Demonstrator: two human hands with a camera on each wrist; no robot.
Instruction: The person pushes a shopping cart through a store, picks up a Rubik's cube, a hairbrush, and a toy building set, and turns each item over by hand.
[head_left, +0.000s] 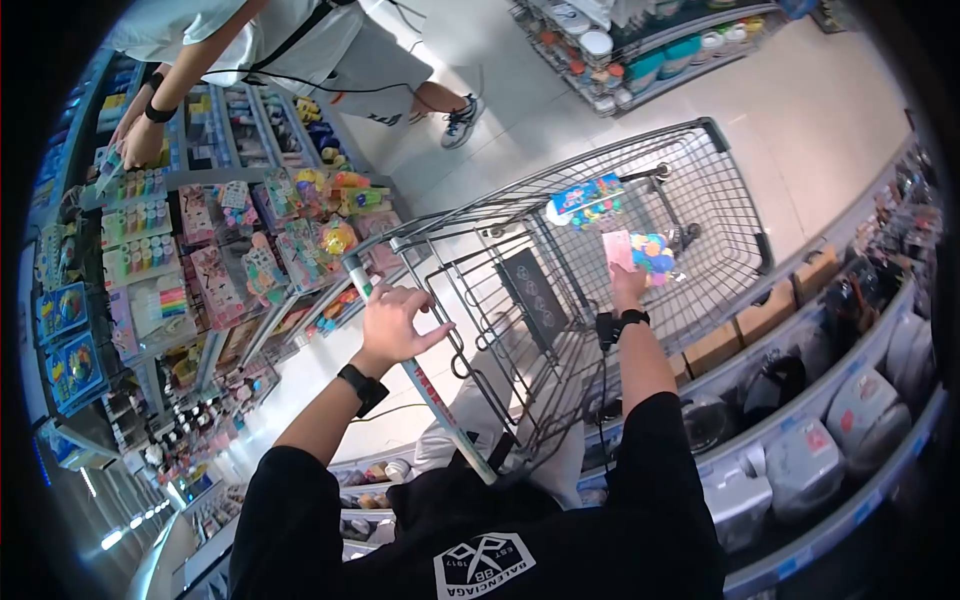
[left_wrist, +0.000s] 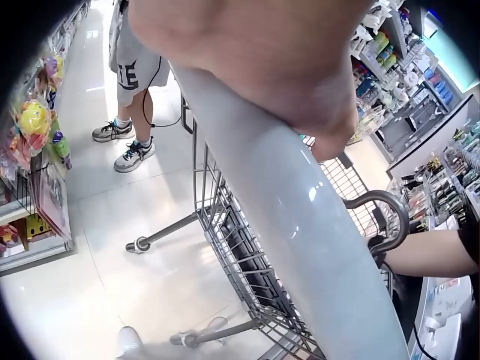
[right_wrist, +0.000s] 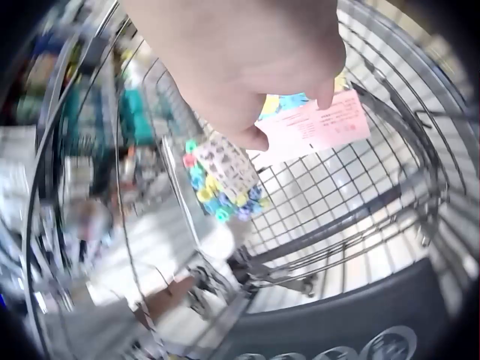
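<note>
My right hand (head_left: 628,285) reaches down inside a wire shopping cart (head_left: 700,130) and pinches a packet with a pink card (head_left: 619,248) at its top. Blue and yellow pieces (head_left: 655,258) show in the packet beside the card. Close to it in the cart lies another packet with a blue header (head_left: 588,194) and small multicoloured pieces; the right wrist view shows its patterned back (right_wrist: 226,165). At the cart's handle bar (head_left: 440,412) my left hand (head_left: 395,322) rests its palm, thumb and fingers spread loosely; the left wrist view hides the fingertips.
Left of the cart, a display (head_left: 200,250) carries packaged stationery and toys. Another person (head_left: 340,60) in shorts stands beyond it, a hand at the goods. Shelves (head_left: 800,470) with boxed items run close along the right. A further shelf (head_left: 640,60) stands at the back.
</note>
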